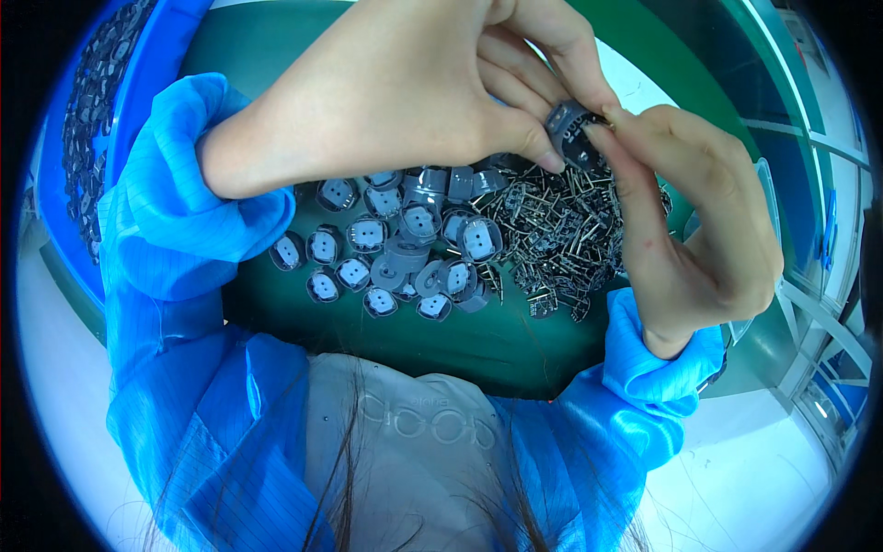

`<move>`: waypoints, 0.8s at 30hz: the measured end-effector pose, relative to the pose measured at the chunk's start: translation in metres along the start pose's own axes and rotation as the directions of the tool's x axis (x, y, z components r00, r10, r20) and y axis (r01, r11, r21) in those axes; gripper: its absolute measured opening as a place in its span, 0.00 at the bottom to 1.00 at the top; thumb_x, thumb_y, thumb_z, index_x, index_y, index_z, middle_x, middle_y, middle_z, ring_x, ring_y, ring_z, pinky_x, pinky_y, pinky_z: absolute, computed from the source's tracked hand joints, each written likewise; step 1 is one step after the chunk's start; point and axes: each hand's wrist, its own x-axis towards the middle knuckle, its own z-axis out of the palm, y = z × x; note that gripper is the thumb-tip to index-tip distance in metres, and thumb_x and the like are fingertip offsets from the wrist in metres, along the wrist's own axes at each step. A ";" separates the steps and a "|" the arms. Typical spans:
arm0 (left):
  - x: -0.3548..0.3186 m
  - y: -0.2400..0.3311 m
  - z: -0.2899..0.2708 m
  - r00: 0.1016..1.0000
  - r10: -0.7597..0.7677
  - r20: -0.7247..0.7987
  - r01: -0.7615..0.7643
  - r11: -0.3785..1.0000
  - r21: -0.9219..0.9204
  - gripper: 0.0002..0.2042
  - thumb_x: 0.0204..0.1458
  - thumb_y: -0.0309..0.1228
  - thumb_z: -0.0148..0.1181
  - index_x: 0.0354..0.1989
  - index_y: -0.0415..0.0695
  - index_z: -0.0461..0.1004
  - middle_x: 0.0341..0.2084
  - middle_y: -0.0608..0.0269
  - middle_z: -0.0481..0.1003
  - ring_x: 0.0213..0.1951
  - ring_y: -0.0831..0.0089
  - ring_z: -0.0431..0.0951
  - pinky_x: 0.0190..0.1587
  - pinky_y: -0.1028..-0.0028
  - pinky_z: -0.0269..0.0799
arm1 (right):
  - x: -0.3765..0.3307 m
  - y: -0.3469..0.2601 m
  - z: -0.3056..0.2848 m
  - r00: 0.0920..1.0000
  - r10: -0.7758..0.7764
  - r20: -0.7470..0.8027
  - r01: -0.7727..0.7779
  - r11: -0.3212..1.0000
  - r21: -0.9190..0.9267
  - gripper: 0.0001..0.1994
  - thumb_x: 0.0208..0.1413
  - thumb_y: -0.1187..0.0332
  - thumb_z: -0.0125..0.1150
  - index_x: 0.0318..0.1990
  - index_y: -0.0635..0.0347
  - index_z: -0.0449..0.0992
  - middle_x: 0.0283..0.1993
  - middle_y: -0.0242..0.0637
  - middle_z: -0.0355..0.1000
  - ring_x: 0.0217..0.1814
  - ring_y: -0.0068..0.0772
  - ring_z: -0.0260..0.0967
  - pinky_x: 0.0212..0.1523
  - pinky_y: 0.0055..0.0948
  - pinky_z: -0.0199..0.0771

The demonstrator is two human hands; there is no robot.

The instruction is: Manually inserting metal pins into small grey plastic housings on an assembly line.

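Note:
My left hand (395, 97) grips a dark grey, rounded plastic housing (563, 121) between thumb and fingers, raised above the heap. At the housing's right side my right hand (704, 198) is closed in a pinch, thumb and forefinger on a small part with a brass-coloured glint (608, 124); the fingertips mostly cover it. Beneath both hands lies a pile of small black parts with metal pins (561, 239). To its left are several similar dark housings with pale grey, slotted inner faces (368, 234), some stacked or tipped over.
A green work surface (405, 333) carries the loose parts. At the far left stands a blue bin (143, 83) holding many dark pieces (90, 120). A window-like frame (814, 138) is at the right. My blue sleeves (175, 212) rest close to the housings.

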 end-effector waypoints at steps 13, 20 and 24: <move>-0.006 -0.005 0.012 0.996 0.069 -0.063 -0.079 0.984 -0.161 0.16 0.49 0.11 0.65 0.47 0.28 0.77 0.46 0.42 0.78 0.51 0.58 0.81 0.55 0.65 0.82 | -0.011 -0.002 0.009 0.975 0.190 -0.117 -0.170 0.972 0.160 0.13 0.47 0.87 0.71 0.41 0.67 0.80 0.38 0.45 0.79 0.40 0.33 0.78 0.45 0.29 0.79; -0.004 -0.015 0.016 0.988 0.117 -0.100 -0.134 0.975 -0.180 0.15 0.50 0.10 0.62 0.48 0.28 0.77 0.47 0.42 0.77 0.53 0.56 0.79 0.57 0.65 0.81 | -0.007 0.001 0.003 0.998 0.012 -0.068 0.002 0.977 0.213 0.14 0.50 0.86 0.69 0.45 0.68 0.79 0.41 0.43 0.78 0.44 0.33 0.77 0.46 0.29 0.79; 0.002 -0.012 0.007 0.960 0.256 -0.111 -0.265 0.962 -0.067 0.14 0.47 0.09 0.62 0.43 0.30 0.80 0.48 0.46 0.77 0.50 0.59 0.81 0.53 0.67 0.83 | 0.000 -0.006 0.000 0.897 0.429 0.110 -0.431 0.791 0.434 0.24 0.57 0.74 0.68 0.60 0.70 0.70 0.50 0.44 0.75 0.53 0.32 0.74 0.50 0.30 0.78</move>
